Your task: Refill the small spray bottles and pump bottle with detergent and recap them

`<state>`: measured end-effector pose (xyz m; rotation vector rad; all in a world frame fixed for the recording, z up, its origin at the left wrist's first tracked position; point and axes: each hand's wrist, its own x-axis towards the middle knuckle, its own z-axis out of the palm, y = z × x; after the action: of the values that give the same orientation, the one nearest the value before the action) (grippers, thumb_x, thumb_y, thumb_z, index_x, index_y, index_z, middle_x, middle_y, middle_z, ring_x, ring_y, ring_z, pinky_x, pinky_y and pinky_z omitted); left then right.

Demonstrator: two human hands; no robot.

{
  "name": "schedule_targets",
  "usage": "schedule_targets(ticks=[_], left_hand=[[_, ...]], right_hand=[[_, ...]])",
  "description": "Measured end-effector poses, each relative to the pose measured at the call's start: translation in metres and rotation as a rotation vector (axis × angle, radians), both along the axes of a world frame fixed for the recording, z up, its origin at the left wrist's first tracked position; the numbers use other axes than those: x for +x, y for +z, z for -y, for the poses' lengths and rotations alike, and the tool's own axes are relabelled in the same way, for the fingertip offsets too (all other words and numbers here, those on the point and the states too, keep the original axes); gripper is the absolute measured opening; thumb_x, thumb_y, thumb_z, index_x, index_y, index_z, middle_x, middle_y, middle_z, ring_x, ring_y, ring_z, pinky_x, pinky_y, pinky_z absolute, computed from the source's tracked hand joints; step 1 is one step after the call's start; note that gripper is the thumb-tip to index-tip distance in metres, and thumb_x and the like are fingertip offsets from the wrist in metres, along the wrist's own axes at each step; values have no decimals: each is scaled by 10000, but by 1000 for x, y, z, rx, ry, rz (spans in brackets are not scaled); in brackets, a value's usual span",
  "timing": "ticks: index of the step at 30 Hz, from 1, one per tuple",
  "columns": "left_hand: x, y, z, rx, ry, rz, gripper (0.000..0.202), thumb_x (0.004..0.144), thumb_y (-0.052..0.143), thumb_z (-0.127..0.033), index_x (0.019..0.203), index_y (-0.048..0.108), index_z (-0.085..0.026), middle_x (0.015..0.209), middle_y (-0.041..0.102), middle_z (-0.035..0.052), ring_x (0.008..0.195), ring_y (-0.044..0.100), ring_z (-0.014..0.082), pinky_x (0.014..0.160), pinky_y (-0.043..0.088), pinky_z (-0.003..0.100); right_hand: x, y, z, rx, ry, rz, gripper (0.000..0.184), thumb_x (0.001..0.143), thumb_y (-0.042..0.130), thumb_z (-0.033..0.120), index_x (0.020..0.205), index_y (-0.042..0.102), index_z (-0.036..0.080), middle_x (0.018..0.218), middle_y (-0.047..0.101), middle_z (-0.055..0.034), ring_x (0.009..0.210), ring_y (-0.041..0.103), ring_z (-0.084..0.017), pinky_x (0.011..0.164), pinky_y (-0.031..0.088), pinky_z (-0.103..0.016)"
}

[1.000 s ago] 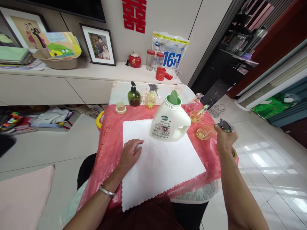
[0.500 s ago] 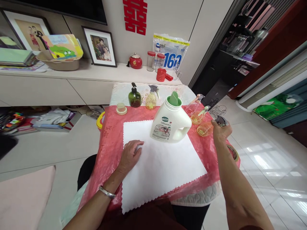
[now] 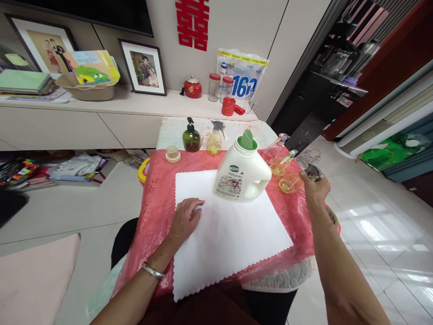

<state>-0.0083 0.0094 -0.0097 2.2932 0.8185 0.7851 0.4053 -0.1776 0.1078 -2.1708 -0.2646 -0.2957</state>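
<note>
The right hand (image 3: 316, 183) has its grip closed around the dark spray head (image 3: 313, 172) of a clear amber bottle (image 3: 290, 183), near the right edge of the red plastic-covered table (image 3: 157, 194). The left hand (image 3: 186, 217) rests, grip loosely curved and empty, on a white scallop-edged sheet (image 3: 226, 243). A white handled jug (image 3: 232, 174) with a green spout (image 3: 247, 141) stands on the sheet's far part.

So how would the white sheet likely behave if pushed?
The white sheet might buckle, since it looks thin. The white jug standing on it could drag or wobble. The left hand at its edge may restrain it.
</note>
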Motion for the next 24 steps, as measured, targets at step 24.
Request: schedule_targets(ticks=[24], left_hand=[[3, 63, -19, -313, -266, -289, 303, 729, 643, -144, 1019, 692, -217, 1143, 725, 68, 1113, 660, 254, 986, 535, 380]], right_hand=[[-147, -100, 17, 304, 241, -209, 935, 692, 708, 792, 1279, 662, 66, 946, 665, -101, 750, 601, -163, 738, 506, -282]])
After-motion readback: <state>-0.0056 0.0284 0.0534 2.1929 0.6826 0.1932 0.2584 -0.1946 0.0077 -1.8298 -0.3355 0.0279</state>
